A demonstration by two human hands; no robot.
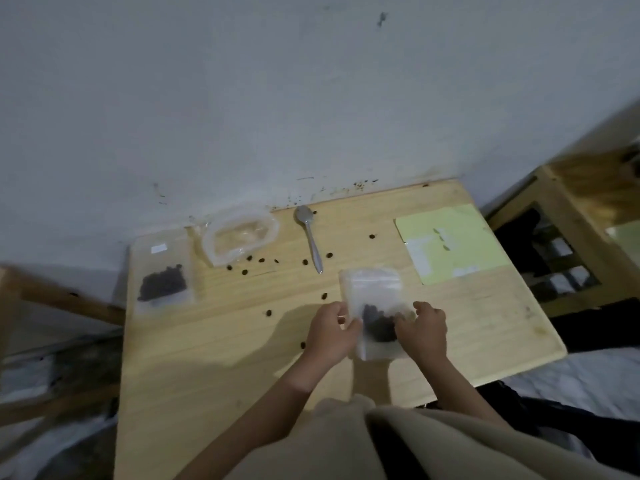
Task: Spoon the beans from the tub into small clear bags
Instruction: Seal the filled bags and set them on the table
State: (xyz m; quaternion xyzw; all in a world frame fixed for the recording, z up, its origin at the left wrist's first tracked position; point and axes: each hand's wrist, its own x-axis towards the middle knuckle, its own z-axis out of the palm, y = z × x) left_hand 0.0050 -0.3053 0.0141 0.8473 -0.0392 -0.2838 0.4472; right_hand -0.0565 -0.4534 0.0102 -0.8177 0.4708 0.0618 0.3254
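A small clear bag (375, 292) with dark beans in its lower half is held between both hands above the wooden table (242, 341). My left hand (329, 332) pinches its left edge and my right hand (424, 329) grips its right side. A second clear bag (162, 275) holding beans lies flat at the table's left. The clear tub (240, 235) sits by the wall and looks nearly empty. A metal spoon (310, 237) lies on the table right of the tub.
Several loose beans (261, 260) are scattered over the table's middle. A pale yellow-green packet (453, 242) lies at the right. The wall runs along the far edge. Wooden furniture (561, 237) stands to the right, a wooden frame to the left.
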